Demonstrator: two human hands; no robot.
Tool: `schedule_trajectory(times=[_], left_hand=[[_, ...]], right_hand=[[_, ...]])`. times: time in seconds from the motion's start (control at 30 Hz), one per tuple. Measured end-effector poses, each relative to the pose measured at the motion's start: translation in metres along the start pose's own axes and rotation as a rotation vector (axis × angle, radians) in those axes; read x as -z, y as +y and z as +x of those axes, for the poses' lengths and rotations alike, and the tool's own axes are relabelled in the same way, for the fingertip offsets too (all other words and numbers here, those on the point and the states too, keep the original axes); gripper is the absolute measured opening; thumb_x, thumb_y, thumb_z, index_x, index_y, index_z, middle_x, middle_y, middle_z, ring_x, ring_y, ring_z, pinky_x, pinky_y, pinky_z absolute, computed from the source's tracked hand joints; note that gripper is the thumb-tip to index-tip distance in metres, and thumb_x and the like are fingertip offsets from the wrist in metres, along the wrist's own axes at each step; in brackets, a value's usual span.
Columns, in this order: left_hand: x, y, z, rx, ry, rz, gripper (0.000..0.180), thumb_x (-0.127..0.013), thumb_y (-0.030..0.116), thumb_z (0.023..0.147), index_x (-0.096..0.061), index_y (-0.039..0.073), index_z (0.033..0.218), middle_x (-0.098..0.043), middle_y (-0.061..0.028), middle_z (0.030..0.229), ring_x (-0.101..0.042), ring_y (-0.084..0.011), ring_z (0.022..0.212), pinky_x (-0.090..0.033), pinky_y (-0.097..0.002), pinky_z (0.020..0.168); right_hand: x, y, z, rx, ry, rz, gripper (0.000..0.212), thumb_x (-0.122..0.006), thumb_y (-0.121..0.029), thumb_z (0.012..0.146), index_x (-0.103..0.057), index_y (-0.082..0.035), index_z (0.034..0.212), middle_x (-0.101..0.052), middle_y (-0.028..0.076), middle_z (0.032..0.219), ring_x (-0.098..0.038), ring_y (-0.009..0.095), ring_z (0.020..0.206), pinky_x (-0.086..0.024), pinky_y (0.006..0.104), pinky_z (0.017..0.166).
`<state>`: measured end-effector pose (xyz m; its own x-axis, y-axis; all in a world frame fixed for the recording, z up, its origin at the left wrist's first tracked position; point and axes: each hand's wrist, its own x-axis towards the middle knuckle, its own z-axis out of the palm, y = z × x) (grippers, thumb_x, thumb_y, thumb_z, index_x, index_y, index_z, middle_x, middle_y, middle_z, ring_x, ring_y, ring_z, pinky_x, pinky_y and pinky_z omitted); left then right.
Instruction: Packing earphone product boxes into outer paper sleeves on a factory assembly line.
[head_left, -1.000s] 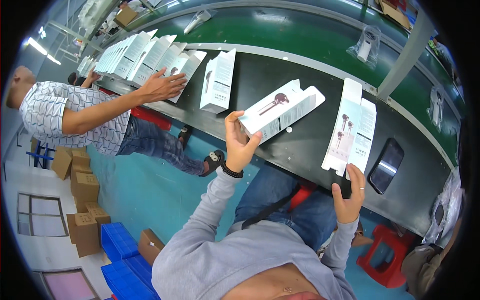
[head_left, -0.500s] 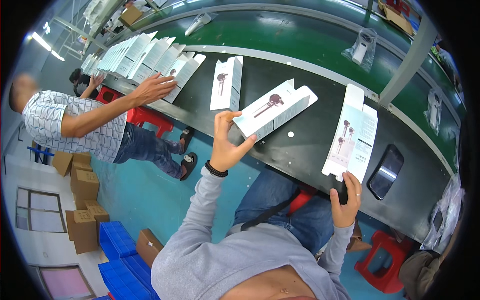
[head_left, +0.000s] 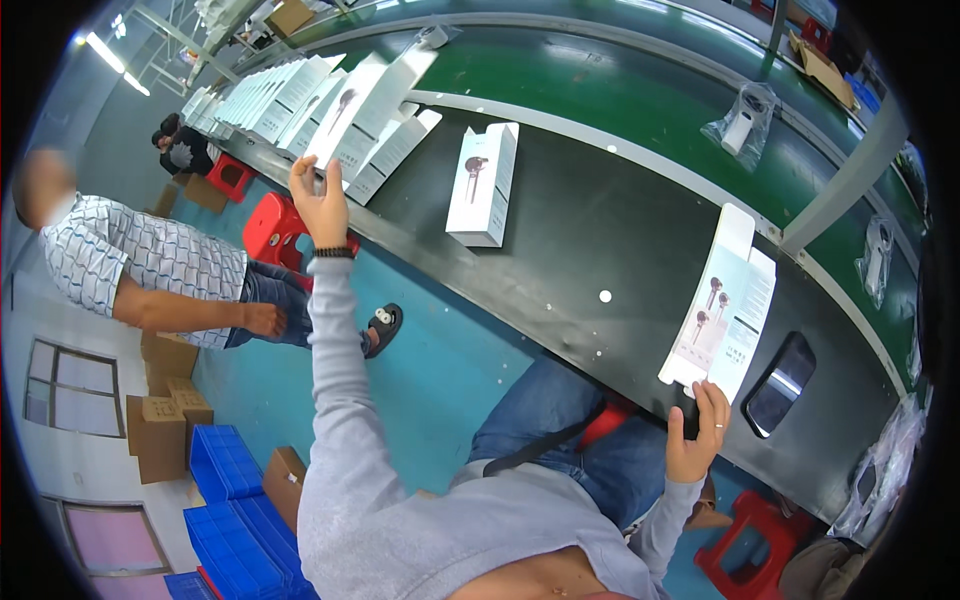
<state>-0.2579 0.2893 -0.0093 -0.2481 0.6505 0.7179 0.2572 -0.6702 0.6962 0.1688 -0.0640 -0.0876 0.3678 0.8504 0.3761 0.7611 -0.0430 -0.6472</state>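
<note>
My left hand is stretched out to the far left, pinching the lower end of a white box with a dark round-headed device pictured on it. The box is raised and tilted beside a row of similar boxes. Another such box stands alone on the black table, its top flaps raised. At the table's near edge, the fingertips of my right hand touch the lower end of a flattened white carton; the thumb is apart from the fingers.
A dark phone lies right of the carton. Beyond the black table runs a green conveyor carrying bagged white devices. A co-worker stands at left near red stools. Blue crates are behind.
My left hand has carried the box from the middle of the table to the row at far left. The co-worker's arm has dropped from the row. My right hand stays at the flattened carton.
</note>
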Motion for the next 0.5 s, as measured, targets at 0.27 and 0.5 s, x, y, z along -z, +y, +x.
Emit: schedule_trajectory(times=[0.27,0.5], left_hand=[[-0.025,-0.018,-0.035,-0.316,0.081,0.763,0.087,-0.073,0.035,0.07,-0.025,-0.003,0.133,-0.024,-0.0236,0.132,-0.024,-0.0377,0.124,-0.021,-0.0455,0.103],[-0.107,0.035,-0.107,0.132,-0.527,0.496,0.062,-0.072,0.029,0.067,-0.048,0.005,0.118,-0.045,-0.0206,0.12,-0.041,-0.0387,0.114,-0.037,-0.0433,0.093]], right_hand=[[-0.004,0.003,0.0,0.017,0.003,-0.045,0.036,-0.063,-0.007,0.073,-0.058,0.0,0.108,-0.053,0.015,0.114,-0.046,0.032,0.11,-0.034,0.0395,0.096],[-0.01,0.001,0.0,0.038,0.002,-0.082,0.037,-0.065,-0.011,0.072,-0.059,-0.001,0.107,-0.051,0.013,0.116,-0.044,0.033,0.111,-0.033,0.0412,0.095]])
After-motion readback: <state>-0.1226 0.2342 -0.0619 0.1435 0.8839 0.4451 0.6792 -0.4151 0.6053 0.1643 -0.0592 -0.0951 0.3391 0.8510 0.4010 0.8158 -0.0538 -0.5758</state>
